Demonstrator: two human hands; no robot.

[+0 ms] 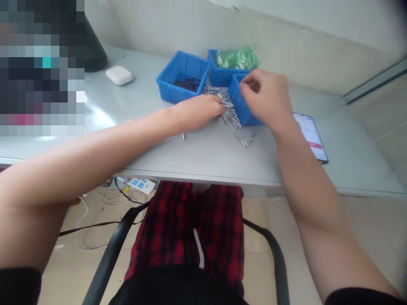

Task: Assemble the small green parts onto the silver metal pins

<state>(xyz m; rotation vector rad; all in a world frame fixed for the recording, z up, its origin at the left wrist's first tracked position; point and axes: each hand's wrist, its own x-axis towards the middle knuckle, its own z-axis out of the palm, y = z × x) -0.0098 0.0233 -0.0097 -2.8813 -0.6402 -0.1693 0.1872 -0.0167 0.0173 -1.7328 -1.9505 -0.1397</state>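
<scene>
Red plaid lap (190,228) nearest camera. Left hand (197,112), fingers flat and loosely spread, rests on metal pin pile (227,108). Right hand (265,99), fingers curled, tips small blue bin (243,112), at 3 o'clock of pile. Risk: stray pins (243,140), at 6 o'clock, rolling off table (206,156).

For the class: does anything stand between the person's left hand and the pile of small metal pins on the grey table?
Nothing visible does. The left hand already rests at the pile of small metal pins, fingertips touching its near edge.
</scene>
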